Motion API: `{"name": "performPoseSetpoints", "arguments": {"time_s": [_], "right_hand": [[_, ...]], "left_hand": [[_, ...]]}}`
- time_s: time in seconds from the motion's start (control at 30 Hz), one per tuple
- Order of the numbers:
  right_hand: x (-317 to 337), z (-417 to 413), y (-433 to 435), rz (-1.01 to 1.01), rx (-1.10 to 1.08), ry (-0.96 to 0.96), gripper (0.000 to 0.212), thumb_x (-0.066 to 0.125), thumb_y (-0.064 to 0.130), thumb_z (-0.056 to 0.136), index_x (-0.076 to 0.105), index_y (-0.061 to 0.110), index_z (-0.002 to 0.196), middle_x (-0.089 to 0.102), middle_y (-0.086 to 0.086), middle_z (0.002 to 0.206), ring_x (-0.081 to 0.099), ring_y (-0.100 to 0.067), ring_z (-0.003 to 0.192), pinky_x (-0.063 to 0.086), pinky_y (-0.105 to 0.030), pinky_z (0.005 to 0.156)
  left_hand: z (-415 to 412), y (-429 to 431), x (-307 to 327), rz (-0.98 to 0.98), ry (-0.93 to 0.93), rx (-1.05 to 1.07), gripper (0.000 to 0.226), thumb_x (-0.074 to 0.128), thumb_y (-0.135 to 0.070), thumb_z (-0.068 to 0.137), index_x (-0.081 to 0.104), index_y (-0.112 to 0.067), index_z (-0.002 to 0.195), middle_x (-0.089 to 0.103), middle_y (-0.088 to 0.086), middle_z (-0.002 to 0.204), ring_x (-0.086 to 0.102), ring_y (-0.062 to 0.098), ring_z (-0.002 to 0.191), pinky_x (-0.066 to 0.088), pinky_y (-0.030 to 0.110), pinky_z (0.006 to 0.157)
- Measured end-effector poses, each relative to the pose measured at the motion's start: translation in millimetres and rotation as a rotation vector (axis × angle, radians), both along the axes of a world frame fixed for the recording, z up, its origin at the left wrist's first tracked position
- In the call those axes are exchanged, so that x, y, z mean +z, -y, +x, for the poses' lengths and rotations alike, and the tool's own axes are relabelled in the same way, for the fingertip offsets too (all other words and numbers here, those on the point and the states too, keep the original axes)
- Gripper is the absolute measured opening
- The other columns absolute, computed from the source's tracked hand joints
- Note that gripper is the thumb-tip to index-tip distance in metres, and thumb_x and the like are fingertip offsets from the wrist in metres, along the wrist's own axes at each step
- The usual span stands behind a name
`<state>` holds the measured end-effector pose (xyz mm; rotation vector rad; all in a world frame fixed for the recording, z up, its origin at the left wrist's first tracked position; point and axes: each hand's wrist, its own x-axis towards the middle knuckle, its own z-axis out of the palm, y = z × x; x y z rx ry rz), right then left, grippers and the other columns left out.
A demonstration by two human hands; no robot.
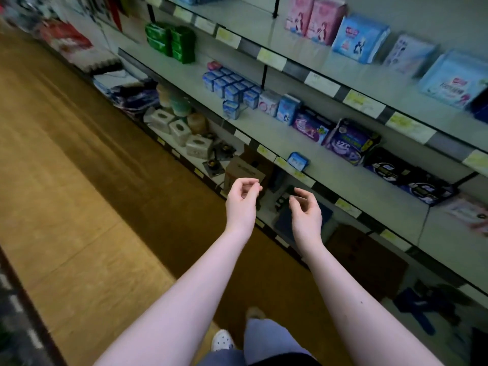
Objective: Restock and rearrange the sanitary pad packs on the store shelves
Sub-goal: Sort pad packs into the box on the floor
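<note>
Purple pack (351, 141) lettering is blurred unreadable; fingers (250, 184) of left hand (241, 200) and right hand (307, 213) curl loosely, empty.

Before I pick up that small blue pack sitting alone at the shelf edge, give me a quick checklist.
1. Left hand free: ok, holds nothing.
2. Right hand free: ok, holds nothing.
3. Small blue pack exposed: ok, alone at the middle shelf front edge.
4. Way to it: ok, nothing between hands and pack.
5. Its proper spot: cannot tell, price tags are blurred.
</note>
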<state>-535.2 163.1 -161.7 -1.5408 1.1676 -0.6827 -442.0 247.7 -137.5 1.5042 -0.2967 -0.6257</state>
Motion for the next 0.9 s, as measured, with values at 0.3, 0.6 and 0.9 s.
{"name": "performPoseSetpoints", "arguments": {"time_s": [0.3,0.6,0.9], "right_hand": [[-33,57,69,0.075,-0.160,-0.002,0.031,0.052,0.018,0.097,0.055,0.013,0.128,0.057,0.000,0.116,0.052,-0.011,0.102,0.039,-0.021,0.085],[-81,127,152,0.149,-0.358,0.074,0.029,0.056,0.010,0.094,0.058,0.010,0.123,0.056,-0.009,0.130,0.052,-0.021,0.120,0.038,-0.022,0.098],[-112,147,204,0.008,-0.435,-0.153,0.031,0.063,0.007,0.089,0.063,0.014,0.119,0.054,-0.017,0.128,0.055,-0.029,0.116,0.047,-0.033,0.098]], "left_hand": [[71,60,-23,0.056,0.044,-0.090,0.014,0.050,-0.019,0.098,0.059,-0.017,0.108,0.064,0.001,0.108,0.059,0.006,0.099,0.046,0.013,0.074],[150,158,-51,0.190,0.040,-0.229,0.011,0.052,-0.020,0.097,0.058,-0.025,0.105,0.063,-0.005,0.103,0.059,0.010,0.101,0.046,0.019,0.081],[186,225,-71,0.157,0.015,-0.403,0.010,0.058,-0.011,0.094,0.059,-0.021,0.093,0.063,-0.005,0.092,0.060,0.017,0.095,0.049,0.025,0.087]]}}
